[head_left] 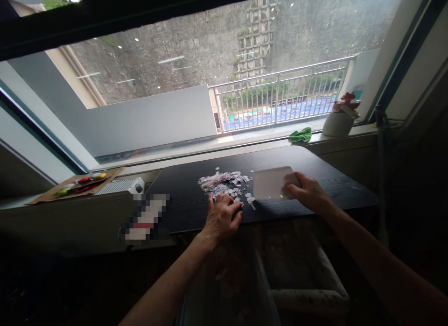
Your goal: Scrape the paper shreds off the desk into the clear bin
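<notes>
A loose heap of torn paper scraps (224,179) lies on the dark tabletop (185,209). My left hand (224,215) rests at the near side of the heap, fingers apart and bent down onto the scraps. To the right, my right hand (310,191) grips the right end of a pale, flat rectangular piece (269,183) with rounded corners, which looks like plastic. Its left edge is just beside a few stray paper bits (249,199). Below the table's front edge, between my arms, a see-through bin (227,288) shows dimly.
A wide window stands behind the table. On its sill are a green cloth (301,135) and a white container with a red top (339,118). At left, cardboard (77,183) bears colourful items near a white heater (122,186). A stool (308,293) stands below.
</notes>
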{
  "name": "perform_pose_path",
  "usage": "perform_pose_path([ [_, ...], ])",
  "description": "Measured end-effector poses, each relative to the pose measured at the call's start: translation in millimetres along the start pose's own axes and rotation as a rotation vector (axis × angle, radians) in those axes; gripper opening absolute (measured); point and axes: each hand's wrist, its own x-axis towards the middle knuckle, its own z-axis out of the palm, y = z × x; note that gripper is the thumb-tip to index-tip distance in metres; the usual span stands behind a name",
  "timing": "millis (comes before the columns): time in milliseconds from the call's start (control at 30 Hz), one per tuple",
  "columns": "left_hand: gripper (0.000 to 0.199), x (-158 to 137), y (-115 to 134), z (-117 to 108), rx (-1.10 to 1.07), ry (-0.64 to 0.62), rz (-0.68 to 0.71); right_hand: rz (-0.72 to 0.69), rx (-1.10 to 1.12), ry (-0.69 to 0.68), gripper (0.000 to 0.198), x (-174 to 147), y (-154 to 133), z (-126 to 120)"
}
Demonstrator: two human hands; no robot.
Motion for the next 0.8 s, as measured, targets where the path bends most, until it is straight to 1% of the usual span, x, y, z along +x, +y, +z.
perform_pose_path([
  [67,0.022,1,2,0,-0.058,-0.029,0.048,0.044,0.02,-0.016,0.016,1,1,-2],
  [167,0.021,5,3,1,-0.109,-0.035,0.11,0.082,0.051,0.015,0.018,4,0,-3],
  [233,0.023,8,2,1,-0.088,-0.001,0.076,0.073,0.081,0.017,0.02,6,-3,-2],
  [300,0.023,9,-2,1,-0.06,0.009,0.032,0.06,0.074,-0.031,0.018,8,-8,-1],
  [367,0.022,8,-5,0,-0.05,-0.009,0.033,0.046,-0.011,-0.051,0.013,8,-12,-1],
  [467,0.023,5,-4,-2,-0.06,-0.003,0.049,0.021,-0.151,0.015,0.011,7,-14,-6],
  [533,0.025,5,0,-2,-0.058,0.027,0.02,0.015,-0.131,0.031,0.014,6,-13,-8],
  [600,0.026,8,7,-1,-0.046,0.033,-0.007,0.007,-0.034,-0.013,0.016,4,-10,-6],
  [667,0.027,10,13,0,-0.035,0.007,0.006,-0.002,0.033,-0.072,0.017,3,-9,-3],
  [733,0.026,11,17,-2,-0.037,-0.019,0.042,0.001,0.014,-0.087,0.016,0,-8,-4],
  [800,0.024,7,17,-6,-0.052,-0.025,0.055,0.035,-0.047,-0.047,0.017,-4,-7,-10],
])
